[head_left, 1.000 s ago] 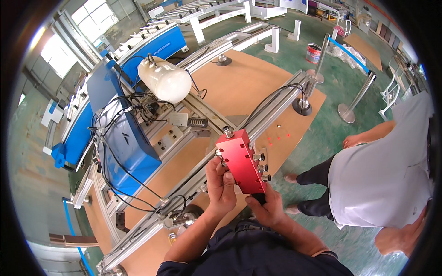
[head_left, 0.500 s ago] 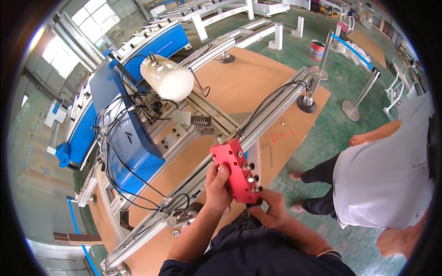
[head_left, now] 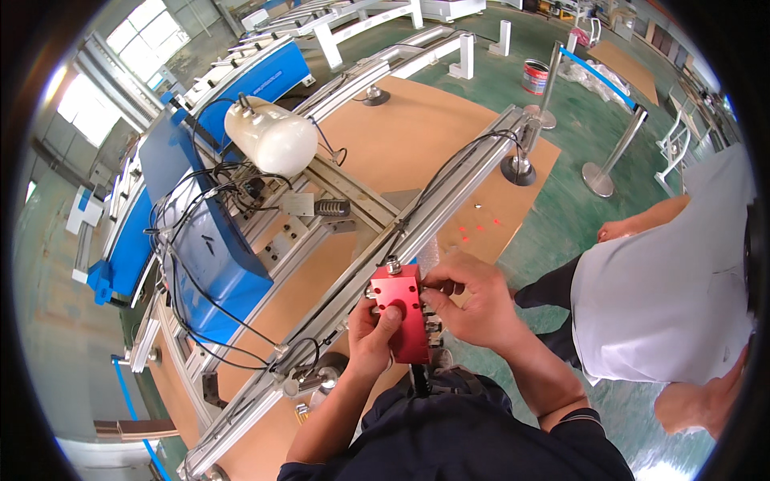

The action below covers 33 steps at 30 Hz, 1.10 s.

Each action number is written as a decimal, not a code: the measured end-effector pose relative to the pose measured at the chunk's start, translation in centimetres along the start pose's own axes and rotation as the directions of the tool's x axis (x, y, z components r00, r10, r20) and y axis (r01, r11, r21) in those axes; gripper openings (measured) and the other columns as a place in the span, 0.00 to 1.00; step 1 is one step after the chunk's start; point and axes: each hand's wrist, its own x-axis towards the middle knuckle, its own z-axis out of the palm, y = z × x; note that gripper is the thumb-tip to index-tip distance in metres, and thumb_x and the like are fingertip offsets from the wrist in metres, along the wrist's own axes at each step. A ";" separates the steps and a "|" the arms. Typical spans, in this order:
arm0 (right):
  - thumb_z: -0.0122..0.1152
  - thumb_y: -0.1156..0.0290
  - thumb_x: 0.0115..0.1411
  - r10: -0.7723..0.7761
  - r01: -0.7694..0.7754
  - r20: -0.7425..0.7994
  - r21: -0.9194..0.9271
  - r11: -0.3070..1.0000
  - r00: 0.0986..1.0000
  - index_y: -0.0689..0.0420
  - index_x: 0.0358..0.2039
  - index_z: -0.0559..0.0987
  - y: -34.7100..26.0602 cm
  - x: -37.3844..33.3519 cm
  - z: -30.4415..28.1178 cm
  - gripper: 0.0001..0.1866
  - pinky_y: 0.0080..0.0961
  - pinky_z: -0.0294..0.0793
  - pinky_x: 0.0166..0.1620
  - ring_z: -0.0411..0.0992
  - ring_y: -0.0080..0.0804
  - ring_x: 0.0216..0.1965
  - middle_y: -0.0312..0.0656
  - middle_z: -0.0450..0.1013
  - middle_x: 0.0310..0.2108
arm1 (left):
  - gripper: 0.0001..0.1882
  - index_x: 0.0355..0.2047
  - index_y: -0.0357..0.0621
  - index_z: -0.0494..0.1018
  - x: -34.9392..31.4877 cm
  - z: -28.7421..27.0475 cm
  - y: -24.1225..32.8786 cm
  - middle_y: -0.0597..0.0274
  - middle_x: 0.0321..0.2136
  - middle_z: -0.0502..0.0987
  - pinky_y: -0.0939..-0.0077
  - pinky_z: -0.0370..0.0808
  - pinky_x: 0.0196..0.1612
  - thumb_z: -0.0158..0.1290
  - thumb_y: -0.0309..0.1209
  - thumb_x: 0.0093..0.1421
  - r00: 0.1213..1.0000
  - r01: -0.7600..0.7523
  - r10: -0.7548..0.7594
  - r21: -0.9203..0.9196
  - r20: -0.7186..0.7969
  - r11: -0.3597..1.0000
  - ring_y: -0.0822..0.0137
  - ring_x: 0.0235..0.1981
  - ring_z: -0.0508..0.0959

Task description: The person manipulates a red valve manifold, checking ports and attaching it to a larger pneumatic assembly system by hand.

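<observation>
A red metal manifold block with round holes in its face is held upright in front of my body. My left hand grips its left side, the thumb pressed on the front face. At the block's upper right side, my right hand has thumb and forefinger pinched together; whatever is between them is too small to make out. Below those fingertips, several metal push-in fittings stick out of the block's right side. Another metal fitting stands on its top end.
Behind the block lies an aluminium-profile frame on a brown board. It carries a white cylindrical tank, a blue housing and black cables. Small red pieces lie on the board. A person in a light shirt stands at right.
My right hand has moved up from the block's lower end to its upper right side. The block has turned more upright, with my left hand still around it.
</observation>
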 end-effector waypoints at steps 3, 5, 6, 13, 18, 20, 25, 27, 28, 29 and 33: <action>0.63 0.79 0.47 0.058 -0.058 0.019 0.002 0.998 0.998 0.60 0.29 0.77 0.8 -0.8 0.6 0.07 0.24 0.71 0.27 0.73 0.30 0.24 0.41 0.71 0.24 | 0.18 0.45 0.35 0.66 -0.3 -0.4 0.0 0.62 0.35 0.75 0.80 0.72 0.38 0.54 0.34 0.61 1.000 0.011 -0.010 0.091 -0.016 0.996 0.75 0.34 0.74; 0.63 0.82 0.47 0.049 -0.049 0.004 0.005 0.999 0.999 0.60 0.28 0.76 1.2 -1.3 1.2 0.08 0.20 0.68 0.27 0.71 0.26 0.23 0.39 0.71 0.24 | 0.17 0.45 0.36 0.67 -0.6 -1.1 -0.2 0.63 0.36 0.75 0.82 0.71 0.38 0.54 0.34 0.61 1.000 0.014 -0.012 0.167 -0.011 0.986 0.76 0.34 0.74; 0.62 0.81 0.47 0.043 -0.043 0.001 0.002 0.999 0.999 0.60 0.28 0.75 1.5 -1.5 1.5 0.07 0.24 0.70 0.27 0.73 0.31 0.24 0.41 0.71 0.24 | 0.18 0.46 0.37 0.67 -0.7 -1.3 -0.2 0.64 0.36 0.74 0.82 0.71 0.39 0.54 0.34 0.61 1.000 0.015 -0.014 0.198 -0.004 0.980 0.77 0.34 0.73; 0.58 0.76 0.50 -0.057 0.053 -0.018 -0.182 0.982 0.998 0.59 0.27 0.73 2.0 -2.4 2.1 0.03 0.33 0.69 0.28 0.71 0.45 0.26 0.44 0.69 0.24 | 0.20 0.47 0.37 0.66 -1.4 -1.9 -0.2 0.64 0.36 0.74 0.83 0.70 0.39 0.55 0.37 0.60 0.999 0.042 -0.049 0.326 0.013 0.944 0.77 0.35 0.72; 0.54 0.75 0.55 0.028 -0.021 0.032 -0.193 0.981 0.999 0.59 0.27 0.72 2.1 -3.2 2.4 0.02 0.36 0.68 0.29 0.69 0.48 0.26 0.44 0.68 0.23 | 0.22 0.48 0.37 0.65 -1.8 -1.6 0.1 0.64 0.37 0.74 0.84 0.70 0.38 0.55 0.37 0.60 0.998 0.034 -0.052 0.351 0.040 0.936 0.77 0.35 0.72; 0.56 0.75 0.54 0.012 -0.006 0.034 -0.173 0.985 0.999 0.59 0.27 0.72 2.0 -3.3 2.4 0.02 0.35 0.69 0.29 0.70 0.46 0.26 0.44 0.68 0.23 | 0.22 0.48 0.37 0.66 -1.8 -1.7 0.0 0.64 0.37 0.74 0.84 0.70 0.38 0.55 0.37 0.60 0.998 0.040 -0.054 0.305 0.037 0.951 0.77 0.35 0.72; 0.59 0.78 0.51 0.063 -0.063 -0.003 -0.018 0.998 0.998 0.61 0.28 0.73 1.4 -3.0 2.2 0.05 0.32 0.71 0.30 0.71 0.42 0.26 0.44 0.69 0.24 | 0.21 0.48 0.38 0.66 -1.9 -2.3 -0.5 0.64 0.36 0.74 0.84 0.70 0.37 0.55 0.37 0.60 0.998 0.050 -0.056 0.284 0.015 0.957 0.77 0.34 0.72; 0.60 0.79 0.49 0.071 -0.071 0.011 -0.004 0.997 0.997 0.61 0.29 0.73 1.5 -3.2 2.2 0.06 0.31 0.71 0.31 0.72 0.41 0.26 0.44 0.70 0.25 | 0.21 0.48 0.38 0.66 -2.0 -2.3 -0.5 0.64 0.36 0.74 0.84 0.70 0.37 0.55 0.37 0.60 0.998 0.056 -0.060 0.287 0.006 0.956 0.77 0.33 0.72; 0.60 0.79 0.49 0.054 -0.053 0.015 -0.021 0.998 0.998 0.61 0.29 0.73 1.7 -3.2 2.2 0.06 0.32 0.71 0.31 0.72 0.42 0.26 0.44 0.70 0.25 | 0.21 0.48 0.38 0.66 -2.0 -2.2 -0.5 0.64 0.36 0.74 0.84 0.70 0.37 0.55 0.37 0.60 0.998 0.049 -0.055 0.278 0.012 0.959 0.77 0.33 0.72; 0.60 0.80 0.49 0.036 -0.036 0.019 -0.037 0.999 0.999 0.61 0.29 0.73 1.8 -3.2 2.1 0.06 0.32 0.71 0.31 0.71 0.42 0.27 0.44 0.70 0.25 | 0.21 0.48 0.38 0.66 -2.0 -2.0 -0.4 0.64 0.36 0.74 0.84 0.70 0.37 0.55 0.37 0.60 0.999 0.043 -0.049 0.270 0.017 0.962 0.77 0.33 0.72; 0.59 0.80 0.49 0.031 -0.030 0.013 -0.085 0.996 0.999 0.61 0.29 0.73 1.7 -3.4 2.3 0.06 0.32 0.71 0.32 0.71 0.44 0.29 0.46 0.70 0.27 | 0.21 0.48 0.37 0.66 -2.1 -2.0 -0.3 0.63 0.37 0.74 0.84 0.71 0.37 0.55 0.37 0.60 0.999 0.032 -0.042 0.280 0.030 0.960 0.77 0.34 0.73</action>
